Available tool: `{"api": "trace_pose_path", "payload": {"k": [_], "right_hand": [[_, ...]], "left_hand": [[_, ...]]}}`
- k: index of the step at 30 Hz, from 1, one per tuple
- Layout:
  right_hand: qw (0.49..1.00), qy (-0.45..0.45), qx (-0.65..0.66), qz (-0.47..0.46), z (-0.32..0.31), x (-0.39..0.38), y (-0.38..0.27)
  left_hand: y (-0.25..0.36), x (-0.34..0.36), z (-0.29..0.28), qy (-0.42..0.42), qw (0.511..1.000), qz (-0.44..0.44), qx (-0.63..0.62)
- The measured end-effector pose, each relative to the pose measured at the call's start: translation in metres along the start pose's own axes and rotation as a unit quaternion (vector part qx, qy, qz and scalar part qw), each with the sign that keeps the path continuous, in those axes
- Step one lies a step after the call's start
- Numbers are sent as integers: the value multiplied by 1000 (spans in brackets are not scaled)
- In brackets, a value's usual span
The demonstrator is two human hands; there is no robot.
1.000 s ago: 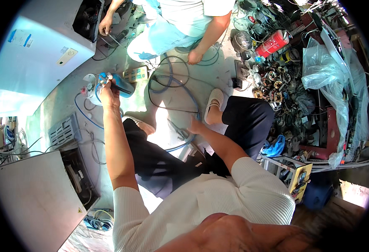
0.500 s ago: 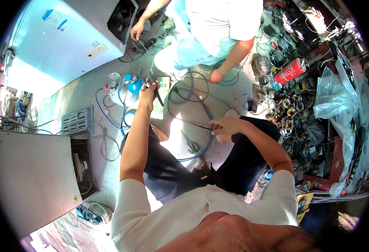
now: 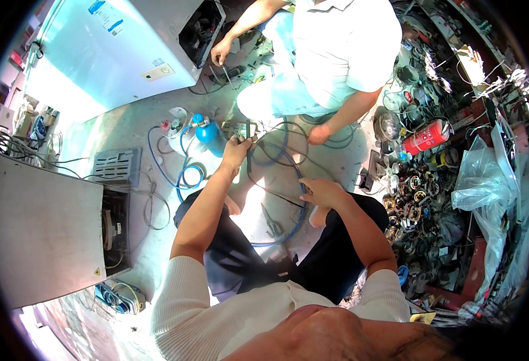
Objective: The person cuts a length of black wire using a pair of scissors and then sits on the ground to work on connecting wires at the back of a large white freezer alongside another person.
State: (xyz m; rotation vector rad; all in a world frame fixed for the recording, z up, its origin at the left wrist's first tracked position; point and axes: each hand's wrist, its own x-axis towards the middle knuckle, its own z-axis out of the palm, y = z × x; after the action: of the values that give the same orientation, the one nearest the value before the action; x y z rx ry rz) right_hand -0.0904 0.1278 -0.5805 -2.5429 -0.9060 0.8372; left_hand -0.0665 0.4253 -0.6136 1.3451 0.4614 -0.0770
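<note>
My left hand [image 3: 238, 153] is closed around a long dark tool [image 3: 250, 135], whose exact kind I cannot make out. It is beside a small blue gas cylinder [image 3: 211, 137]. My right hand [image 3: 323, 193] hovers above the floor between my knees with its fingers apart. Just below those fingers runs a thin black cable [image 3: 276, 194], along with a curved blue hose [image 3: 301, 218]. A dark hand tool [image 3: 271, 224] lies on the floor between my feet.
A person in a white shirt [image 3: 345, 45] crouches opposite, a thin tool in one hand. White appliances stand at left [image 3: 41, 234] and far left [image 3: 120, 66]. A grey slotted panel [image 3: 117, 166] lies between them. Piled parts and a red fire extinguisher [image 3: 425, 137] are at right.
My left hand has moved right and slightly nearer with the dark tool. My right hand is a little lower, its fingers more spread. The whole view has shifted somewhat.
</note>
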Motion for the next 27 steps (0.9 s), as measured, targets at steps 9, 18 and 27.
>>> {"api": "trace_pose_path", "payload": {"k": [9,18,27], "right_hand": [[997,-45,-52,19,6,10,3],[1000,-21,-13,7,17,15,4],[925,203,320,-33,-12,32,-14]], "left_hand": [[4,1,3,-15,1000,-10,-3],[15,37,-23,104,958,18,-267],[10,-11,38,-111,990,-28,-81]]}}
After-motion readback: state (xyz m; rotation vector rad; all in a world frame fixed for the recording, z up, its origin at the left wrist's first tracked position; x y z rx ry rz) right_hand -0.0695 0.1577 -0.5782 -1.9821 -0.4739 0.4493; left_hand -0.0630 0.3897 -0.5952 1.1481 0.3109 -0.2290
